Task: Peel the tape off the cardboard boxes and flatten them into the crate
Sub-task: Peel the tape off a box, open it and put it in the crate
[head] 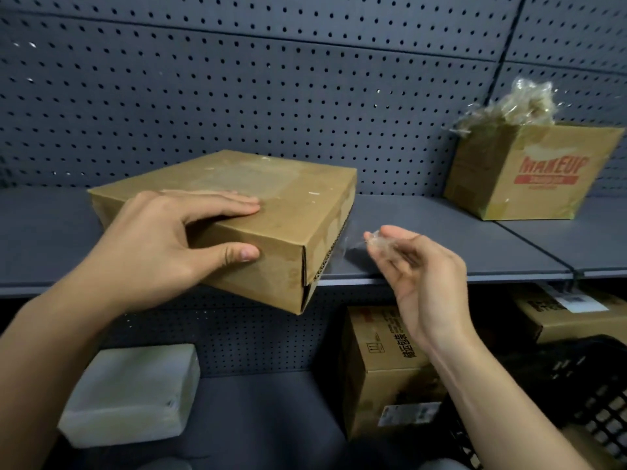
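**A:** What is closest to you?

**B:** Low down on my left I see a white parcel [132, 391]. On my right is a brown box [383, 368] standing up, and just beside it is the black crate [583, 385].

**A:** And your hands?

**B:** My left hand [163, 245] lies on the flat box [288, 198]. The fingers are straight and pressed flat on its top. The thumb pushes on its front side.

**A:** The other one?

**B:** My right hand [417, 276] is just to the right of that box, palm up. The thumb and fingertips are pinched on a bit of tape [376, 240], clear and all crumpled. It is blurry, so I cannot tell if it is stuck to the box.

**A:** Where is the flat box?

**B:** It sits on the grey shelf [441, 232]. Its near corner sticks out over the front edge.

**A:** What is farther back?

**B:** Far to the right on the same shelf is a box with red letters [529, 174]. A heap of tape [519, 103] sits on top of it. Behind it all is a grey wall with holes [237, 79].
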